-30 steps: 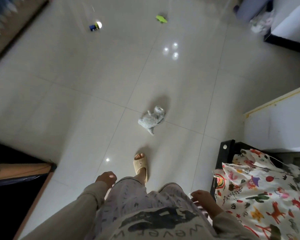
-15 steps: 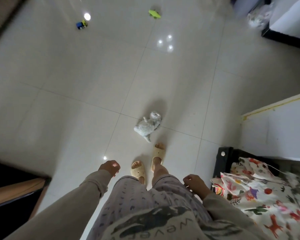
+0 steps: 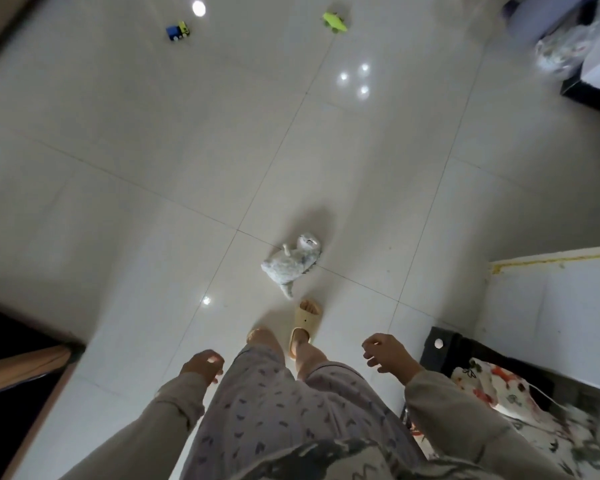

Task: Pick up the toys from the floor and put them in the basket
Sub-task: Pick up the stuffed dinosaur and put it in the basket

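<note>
A grey-white plush cat (image 3: pixel 290 263) lies on its side on the pale tiled floor, just ahead of my slippered feet. Far off at the top lie a blue and yellow toy train (image 3: pixel 178 30) and a lime green toy (image 3: pixel 334 21). My left hand (image 3: pixel 202 366) hangs beside my thigh with its fingers curled and nothing in it. My right hand (image 3: pixel 388 353) is out to the right, fingers loosely apart, also holding nothing. No basket can be made out for certain.
A bed with a patterned cover (image 3: pixel 534 407) and a dark frame post (image 3: pixel 439 344) stands at the lower right. A white cabinet (image 3: pixel 555 306) is beyond it. Dark wooden furniture (image 3: pixel 18 368) is at the lower left. A plastic bag (image 3: pixel 561 51) lies at the top right.
I have stepped forward, so the plush cat is closer to my feet. My right hand has swung out and its fingers have spread. The far toys sit lower in view.
</note>
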`<state>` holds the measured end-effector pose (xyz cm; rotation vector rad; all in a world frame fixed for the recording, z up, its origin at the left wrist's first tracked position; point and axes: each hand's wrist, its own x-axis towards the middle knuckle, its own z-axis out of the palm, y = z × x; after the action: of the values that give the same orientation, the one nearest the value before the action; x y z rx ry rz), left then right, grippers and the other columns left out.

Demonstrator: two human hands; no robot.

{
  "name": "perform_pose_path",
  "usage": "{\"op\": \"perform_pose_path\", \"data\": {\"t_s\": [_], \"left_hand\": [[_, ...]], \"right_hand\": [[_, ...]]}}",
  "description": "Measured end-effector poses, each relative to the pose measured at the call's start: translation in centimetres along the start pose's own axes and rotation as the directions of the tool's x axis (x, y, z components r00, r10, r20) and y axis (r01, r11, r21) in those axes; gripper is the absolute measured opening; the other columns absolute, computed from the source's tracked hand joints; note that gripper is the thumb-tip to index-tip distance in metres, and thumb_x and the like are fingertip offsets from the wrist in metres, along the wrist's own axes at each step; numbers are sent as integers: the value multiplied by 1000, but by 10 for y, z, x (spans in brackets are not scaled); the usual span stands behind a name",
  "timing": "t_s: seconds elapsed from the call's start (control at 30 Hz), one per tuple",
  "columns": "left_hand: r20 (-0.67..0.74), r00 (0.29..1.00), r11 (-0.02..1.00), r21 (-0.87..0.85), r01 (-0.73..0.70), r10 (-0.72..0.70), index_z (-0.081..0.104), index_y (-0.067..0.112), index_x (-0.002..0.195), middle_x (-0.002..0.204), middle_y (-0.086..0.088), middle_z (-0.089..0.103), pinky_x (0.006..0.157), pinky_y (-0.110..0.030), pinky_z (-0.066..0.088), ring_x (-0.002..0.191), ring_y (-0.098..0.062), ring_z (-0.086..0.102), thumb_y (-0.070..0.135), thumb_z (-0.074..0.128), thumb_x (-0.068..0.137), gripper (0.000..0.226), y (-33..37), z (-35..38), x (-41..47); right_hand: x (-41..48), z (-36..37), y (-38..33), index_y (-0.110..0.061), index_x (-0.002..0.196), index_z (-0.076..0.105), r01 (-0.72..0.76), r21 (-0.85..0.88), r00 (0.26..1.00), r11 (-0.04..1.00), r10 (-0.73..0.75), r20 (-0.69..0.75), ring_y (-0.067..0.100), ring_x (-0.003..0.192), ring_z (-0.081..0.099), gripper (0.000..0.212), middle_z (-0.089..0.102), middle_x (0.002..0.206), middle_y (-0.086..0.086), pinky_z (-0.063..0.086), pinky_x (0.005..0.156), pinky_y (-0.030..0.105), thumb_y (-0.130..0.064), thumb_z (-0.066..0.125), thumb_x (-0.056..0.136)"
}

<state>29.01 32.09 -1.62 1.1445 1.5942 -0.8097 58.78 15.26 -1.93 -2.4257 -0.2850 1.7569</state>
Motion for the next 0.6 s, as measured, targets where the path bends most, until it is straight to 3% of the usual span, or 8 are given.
{"op": "perform_pose_path", "data": {"t_s": [0.07, 0.2, 0.37, 0.6], "left_hand": [[11, 999, 998, 34, -47, 47, 60, 9, 100, 116, -17, 69, 75, -27, 45, 96, -30, 68, 11, 44, 91, 18, 25, -1, 5], [28, 996, 985, 148, -91, 88, 61, 8, 116, 124, -14, 66, 101, -33, 46, 113, -31, 62, 16, 43, 91, 32, 68, 3, 25], [133, 983, 959, 236, -155, 126, 62, 13, 117, 125, -12, 64, 103, -35, 45, 115, -29, 60, 24, 43, 91, 34, 115, 6, 97], [18, 983, 981, 73, -181, 180, 63, 4, 113, 120, -20, 66, 102, -43, 45, 112, -36, 60, 15, 46, 90, 31, 164, 3, 273]], "right_hand": [[10, -6, -1, -8, 96, 59, -14, -61, 1000, 998, 15, 16, 19, 73, 60, 15, 64, 86, 8, 44, 60, 24, -16, 47, 91], [42, -13, -9, -8, 96, 60, -59, -38, 998, 998, 60, 17, 17, 70, 60, 14, 63, 85, 7, 44, 58, 23, -14, 48, 91], [115, -17, -33, -3, 106, 63, -99, -8, 995, 995, 100, 16, 15, 68, 60, 22, 65, 88, 8, 44, 60, 24, -14, 50, 91], [287, -23, -90, -6, 101, 58, -70, 215, 997, 974, 66, 27, 20, 73, 61, 14, 63, 84, 9, 48, 67, 29, -15, 51, 92]]}}
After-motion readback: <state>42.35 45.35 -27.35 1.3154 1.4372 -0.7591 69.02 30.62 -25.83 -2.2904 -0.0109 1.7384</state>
